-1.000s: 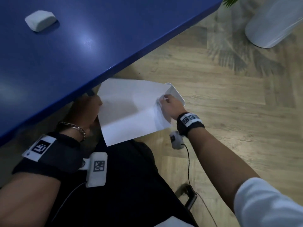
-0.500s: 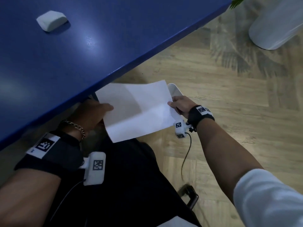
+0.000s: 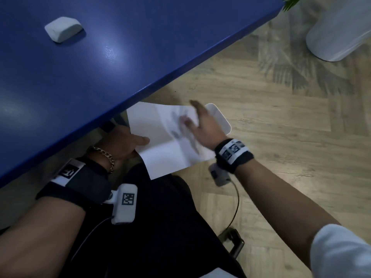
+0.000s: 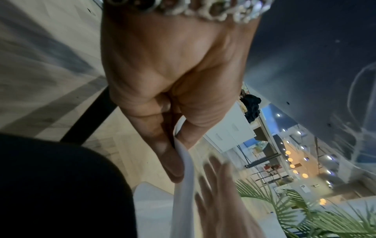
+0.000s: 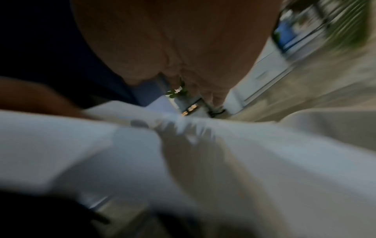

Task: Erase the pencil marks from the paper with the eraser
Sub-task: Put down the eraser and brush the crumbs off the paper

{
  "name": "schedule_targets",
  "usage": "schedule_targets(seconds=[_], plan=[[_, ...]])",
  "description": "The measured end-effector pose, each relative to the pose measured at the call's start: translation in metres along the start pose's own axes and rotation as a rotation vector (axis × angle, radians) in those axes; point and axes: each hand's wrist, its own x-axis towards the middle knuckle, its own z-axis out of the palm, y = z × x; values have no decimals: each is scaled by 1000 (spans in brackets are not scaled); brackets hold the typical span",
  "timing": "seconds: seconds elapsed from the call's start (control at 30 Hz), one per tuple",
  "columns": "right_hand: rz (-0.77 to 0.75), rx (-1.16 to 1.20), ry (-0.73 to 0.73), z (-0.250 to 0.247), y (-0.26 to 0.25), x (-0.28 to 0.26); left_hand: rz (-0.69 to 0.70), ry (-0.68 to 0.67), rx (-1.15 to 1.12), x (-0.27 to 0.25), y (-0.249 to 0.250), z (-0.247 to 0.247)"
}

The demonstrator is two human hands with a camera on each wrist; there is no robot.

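Observation:
The white paper point(image 3: 158, 141) hangs below the table's edge, above my lap and the floor. My left hand point(image 3: 128, 143) pinches its left edge between thumb and fingers; the left wrist view shows that pinch point(image 4: 175, 145) on the sheet point(image 4: 187, 185). My right hand point(image 3: 200, 123) lies open on the sheet's right part with fingers spread, blurred by motion. Grey smears on the paper beside it could be marks or finger shadows. The white eraser point(image 3: 63, 29) lies by itself on the blue table point(image 3: 140, 47), far left. The right wrist view shows only blurred paper point(image 5: 101, 145).
A white bin point(image 3: 220, 119) stands on the wooden floor under the paper's right end. At the far right, a large white pot point(image 3: 337, 33) holds a plant. The table's edge runs diagonally just above my hands. My dark-clothed lap is below.
Half a second ago my right hand held the paper's right edge; it has let go and now lies open and blurred on the sheet. My left hand has kept its pinch.

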Motion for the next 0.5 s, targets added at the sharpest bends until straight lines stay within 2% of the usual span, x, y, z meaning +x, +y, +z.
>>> schedule_targets(seconds=[0.07, 0.13, 0.2, 0.27, 0.33, 0.37, 0.43, 0.5], plan=[[-204, 107, -133, 24, -35, -19, 23, -60, 14, -10, 10, 11], [-271, 107, -237, 47, -36, -27, 32, -98, -30, -19, 19, 18], [-168, -44, -283, 58, -1, -23, 13, -91, -97, -27, 26, 17], [33, -353, -293, 57, 54, -17, 20, -78, -135, -33, 30, 10], [219, -586, -300, 42, 97, -15, 25, -90, -164, -39, 33, 2], [257, -614, -280, 29, 105, -13, 26, -100, -169, -42, 33, -1], [220, -474, -161, 0, 95, -12, 34, -107, -166, -47, 31, -7], [151, -193, -70, -30, 67, -8, 62, -123, -125, -55, 32, -11]])
